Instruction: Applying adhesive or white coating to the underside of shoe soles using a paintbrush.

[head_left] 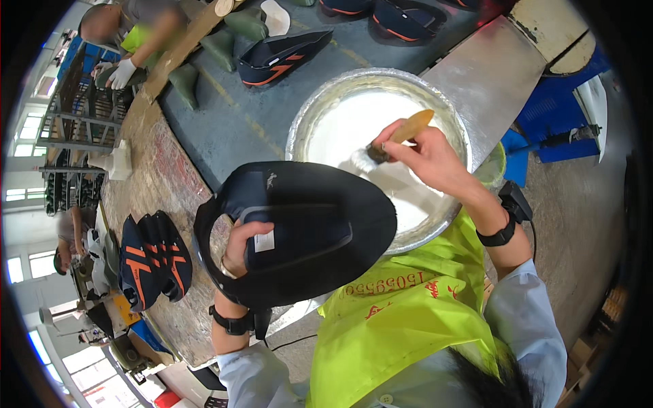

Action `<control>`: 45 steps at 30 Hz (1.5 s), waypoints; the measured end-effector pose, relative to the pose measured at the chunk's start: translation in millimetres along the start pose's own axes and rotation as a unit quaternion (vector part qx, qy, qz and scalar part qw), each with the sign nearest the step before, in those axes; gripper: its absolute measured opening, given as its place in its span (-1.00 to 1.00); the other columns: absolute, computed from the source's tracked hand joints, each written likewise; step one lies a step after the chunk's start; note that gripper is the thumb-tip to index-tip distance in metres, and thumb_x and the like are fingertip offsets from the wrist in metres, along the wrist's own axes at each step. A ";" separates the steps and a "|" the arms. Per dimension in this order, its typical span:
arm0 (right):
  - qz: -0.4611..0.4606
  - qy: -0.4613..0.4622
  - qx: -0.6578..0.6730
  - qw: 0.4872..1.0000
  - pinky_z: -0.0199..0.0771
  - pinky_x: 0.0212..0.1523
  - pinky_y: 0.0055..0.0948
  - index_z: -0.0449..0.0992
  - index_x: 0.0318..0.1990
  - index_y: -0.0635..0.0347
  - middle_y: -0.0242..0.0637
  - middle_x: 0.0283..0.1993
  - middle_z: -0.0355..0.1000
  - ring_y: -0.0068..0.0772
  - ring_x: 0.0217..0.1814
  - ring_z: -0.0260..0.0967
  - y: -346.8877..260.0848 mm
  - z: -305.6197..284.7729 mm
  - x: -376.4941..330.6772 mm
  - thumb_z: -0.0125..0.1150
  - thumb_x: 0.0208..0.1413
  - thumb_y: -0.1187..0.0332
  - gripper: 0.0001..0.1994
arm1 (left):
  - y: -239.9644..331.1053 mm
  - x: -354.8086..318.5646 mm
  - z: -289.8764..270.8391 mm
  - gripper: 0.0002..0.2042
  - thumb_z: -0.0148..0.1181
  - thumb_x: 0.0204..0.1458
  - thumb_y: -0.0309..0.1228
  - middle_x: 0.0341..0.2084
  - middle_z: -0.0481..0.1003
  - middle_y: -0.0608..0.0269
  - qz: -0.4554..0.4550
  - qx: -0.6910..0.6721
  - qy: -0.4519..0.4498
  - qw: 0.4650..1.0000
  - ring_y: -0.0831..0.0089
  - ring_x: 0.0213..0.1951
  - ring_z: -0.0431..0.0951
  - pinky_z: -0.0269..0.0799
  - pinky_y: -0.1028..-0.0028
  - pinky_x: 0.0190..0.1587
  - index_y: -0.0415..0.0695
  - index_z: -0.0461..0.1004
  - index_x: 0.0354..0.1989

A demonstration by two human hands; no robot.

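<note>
black fabric fills the middle of our view: a shoe upper (299, 231), turned open side up. our left hand (243, 246) is pushed inside it, fingers curled around the inner lining. our right hand (427, 155) pinches a wooden-handled brush (394, 138), whose bristles are dipped into the white glue in a wide metal basin (320, 109). the upper overlaps the basin's near rim. a stack of black and orange uppers (153, 258) lies well apart on the worn workbench (163, 177) to our left.
</note>
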State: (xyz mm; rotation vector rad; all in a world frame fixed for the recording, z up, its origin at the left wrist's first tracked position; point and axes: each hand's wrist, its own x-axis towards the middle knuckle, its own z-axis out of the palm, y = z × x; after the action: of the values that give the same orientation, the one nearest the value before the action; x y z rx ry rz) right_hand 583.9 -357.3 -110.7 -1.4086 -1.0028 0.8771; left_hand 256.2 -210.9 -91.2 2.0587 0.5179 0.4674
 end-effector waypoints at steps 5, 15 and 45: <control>0.013 -0.030 0.014 0.999 0.42 -0.21 -0.58 0.52 -0.18 0.33 -0.34 -0.25 0.49 -0.63 -0.21 0.38 -19.4 21.0 -1.2 0.10 0.18 0.49 -0.87 | 9.1 27.9 16.6 -0.72 0.24 -0.12 -0.66 -0.19 0.51 0.11 0.045 -0.079 -0.061 0.994 0.40 -0.17 0.53 0.43 0.44 -0.01 -0.21 0.45 -0.19; -0.078 -0.078 -0.071 0.991 0.40 -0.09 -0.53 0.51 -0.21 0.30 -0.30 -0.20 0.47 -0.51 -0.15 0.41 -26.1 10.8 2.5 0.14 0.14 0.51 -0.90 | 8.7 57.7 13.4 -0.73 0.11 -0.17 -0.60 -0.31 0.56 0.24 -0.355 -0.360 -0.101 0.857 0.45 -0.27 0.55 0.42 0.51 -0.11 -0.26 0.54 -0.22; 0.118 0.176 0.067 0.975 0.49 -0.35 -0.52 0.51 -0.21 0.44 -0.23 -0.39 0.52 -0.50 -0.40 0.53 14.3 18.9 4.4 0.13 0.16 0.28 -0.70 | 46.2 -13.8 41.9 -0.64 0.20 0.04 -0.37 -0.28 0.57 0.08 -0.194 0.143 0.256 0.936 0.39 -0.19 0.55 0.39 0.41 -0.03 -0.28 0.49 0.00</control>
State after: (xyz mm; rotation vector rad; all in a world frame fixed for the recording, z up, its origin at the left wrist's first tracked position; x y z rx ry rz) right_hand 569.3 -346.4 -126.3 -1.5213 -0.5073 0.8125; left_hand 274.4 -269.6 -73.8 2.0226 1.3454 0.7247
